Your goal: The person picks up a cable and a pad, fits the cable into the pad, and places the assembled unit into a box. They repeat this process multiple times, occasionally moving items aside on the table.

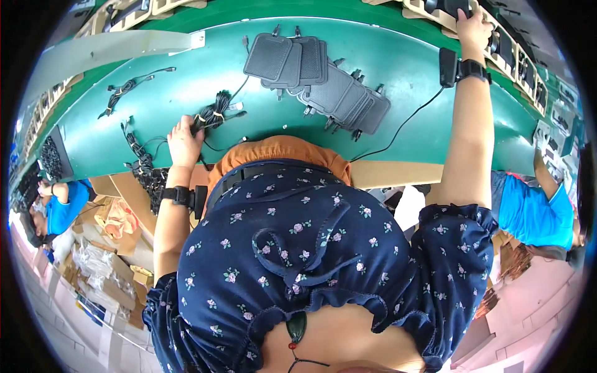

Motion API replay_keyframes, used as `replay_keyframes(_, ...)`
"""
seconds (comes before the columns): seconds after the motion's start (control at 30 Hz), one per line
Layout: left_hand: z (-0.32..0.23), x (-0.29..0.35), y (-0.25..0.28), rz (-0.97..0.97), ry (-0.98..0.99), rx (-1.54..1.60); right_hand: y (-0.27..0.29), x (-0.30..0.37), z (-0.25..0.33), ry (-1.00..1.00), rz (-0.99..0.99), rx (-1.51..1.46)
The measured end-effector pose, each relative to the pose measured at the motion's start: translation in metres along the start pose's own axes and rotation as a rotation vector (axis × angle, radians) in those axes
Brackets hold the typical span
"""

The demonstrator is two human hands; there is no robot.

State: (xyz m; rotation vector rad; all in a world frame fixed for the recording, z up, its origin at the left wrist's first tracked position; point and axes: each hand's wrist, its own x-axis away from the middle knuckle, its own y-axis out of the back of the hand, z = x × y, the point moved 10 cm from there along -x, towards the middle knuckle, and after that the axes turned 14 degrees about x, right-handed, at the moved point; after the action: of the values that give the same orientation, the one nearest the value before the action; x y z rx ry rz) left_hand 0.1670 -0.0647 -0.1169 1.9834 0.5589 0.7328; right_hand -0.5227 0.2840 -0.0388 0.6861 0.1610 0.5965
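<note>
My left hand (185, 144) is closed around the end of a bundle of black cables (212, 113), tied with a pale band, at the near left of the green table. Far to the right, my right arm is stretched out. My right hand (474, 30) has its fingers curled on a black part (443, 6) in a cream slotted tray (519, 73); the part's full shape is cut off at the frame's edge. Between my hands lies an overlapping row of flat grey rectangular pads (339, 93) with short black plugs sticking out.
More tied cable bundles (122, 92) lie on the green table (398, 68) at left. A pale metal bar (124, 50) crosses the far left. A lead (407, 121) runs from my right wrist device. People in blue work at both sides; cardboard boxes (127, 202) stand at lower left.
</note>
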Motion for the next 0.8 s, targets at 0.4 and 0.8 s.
replay_keyframes(0.4, -0.051, 0.0, 0.053, -0.104, -0.043, 0.755, -0.356, 0.249, 0.331, 0.926, 0.291, 0.191)
replay_keyframes(0.8, -0.07, -0.001, 0.079, -0.058, 0.107, 0.812, -0.385, 0.259, 0.334, 0.261, 0.715, -0.429)
